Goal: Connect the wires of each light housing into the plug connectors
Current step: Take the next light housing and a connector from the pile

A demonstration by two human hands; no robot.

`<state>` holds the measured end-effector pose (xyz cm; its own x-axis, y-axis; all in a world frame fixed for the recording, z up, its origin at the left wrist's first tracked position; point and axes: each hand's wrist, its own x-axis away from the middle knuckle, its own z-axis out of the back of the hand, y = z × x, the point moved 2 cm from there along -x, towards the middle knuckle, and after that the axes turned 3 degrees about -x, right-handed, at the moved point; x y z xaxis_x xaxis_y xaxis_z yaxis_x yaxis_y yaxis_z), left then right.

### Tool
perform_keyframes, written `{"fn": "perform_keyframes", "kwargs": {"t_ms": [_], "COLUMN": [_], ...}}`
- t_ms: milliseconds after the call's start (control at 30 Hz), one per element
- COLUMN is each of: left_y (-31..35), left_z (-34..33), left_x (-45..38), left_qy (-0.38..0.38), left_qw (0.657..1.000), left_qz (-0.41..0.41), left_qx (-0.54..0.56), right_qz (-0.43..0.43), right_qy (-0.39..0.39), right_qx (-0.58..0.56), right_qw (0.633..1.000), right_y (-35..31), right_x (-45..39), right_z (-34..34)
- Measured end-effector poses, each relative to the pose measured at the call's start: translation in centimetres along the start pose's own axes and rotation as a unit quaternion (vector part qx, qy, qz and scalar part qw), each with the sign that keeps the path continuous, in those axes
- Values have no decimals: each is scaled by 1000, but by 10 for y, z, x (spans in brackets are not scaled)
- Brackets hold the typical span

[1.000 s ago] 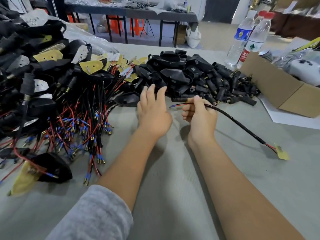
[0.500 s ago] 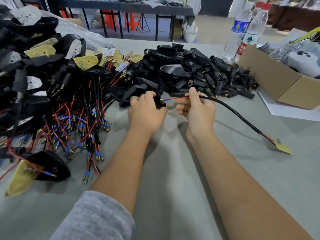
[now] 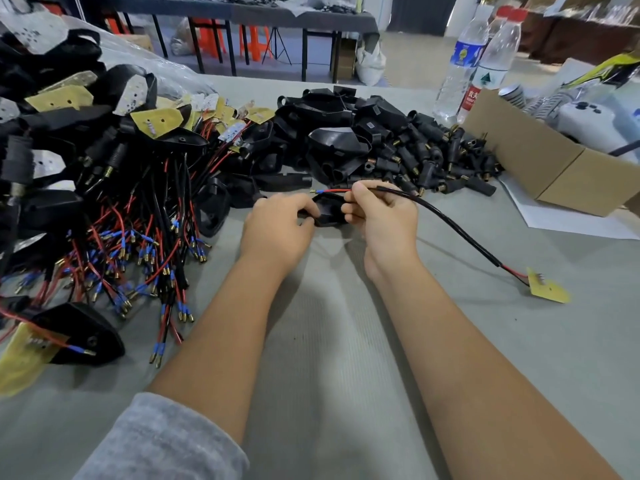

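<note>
**Housing and cable held together over the grey mat**

The left hand (image 3: 277,226) curled its fingers round a black light housing (image 3: 329,211) just above the grey mat (image 3: 329,341). The right hand (image 3: 382,216) pinched a black sheathed cable (image 3: 450,223) near its end, where a red wire (image 3: 334,190) with a blue sleeve and brass tip stuck out leftward over the housing. The cable's far end lay on the mat, joined to a small yellow circuit board (image 3: 547,289). A heap of black plug connectors (image 3: 433,157) lay just beyond the hands.
</note>
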<state>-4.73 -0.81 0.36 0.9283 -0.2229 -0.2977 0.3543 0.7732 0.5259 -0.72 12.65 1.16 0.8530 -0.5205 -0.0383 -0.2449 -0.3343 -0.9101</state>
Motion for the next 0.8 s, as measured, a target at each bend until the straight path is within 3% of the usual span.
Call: {"fn": "perform_keyframes", "kwargs": {"t_ms": [533,667,800], "left_y": [1,-3,-7], "left_z": [7,6,5], "left_x": [0,-4,-5], "left_qy": [136,134,120], "left_qw": [959,961,938], "left_qz": [108,130,183], "left_qx": [223,202,268], "right_qz": [20,50,41], "right_qy": [12,-7,-33], "right_qx": [-3,-20,-55], "right_qw": [1000,999,997], "right_y": [-5,-7,-7], "right_x": [5,6,7], "right_z": [-2,-3,-5]}}
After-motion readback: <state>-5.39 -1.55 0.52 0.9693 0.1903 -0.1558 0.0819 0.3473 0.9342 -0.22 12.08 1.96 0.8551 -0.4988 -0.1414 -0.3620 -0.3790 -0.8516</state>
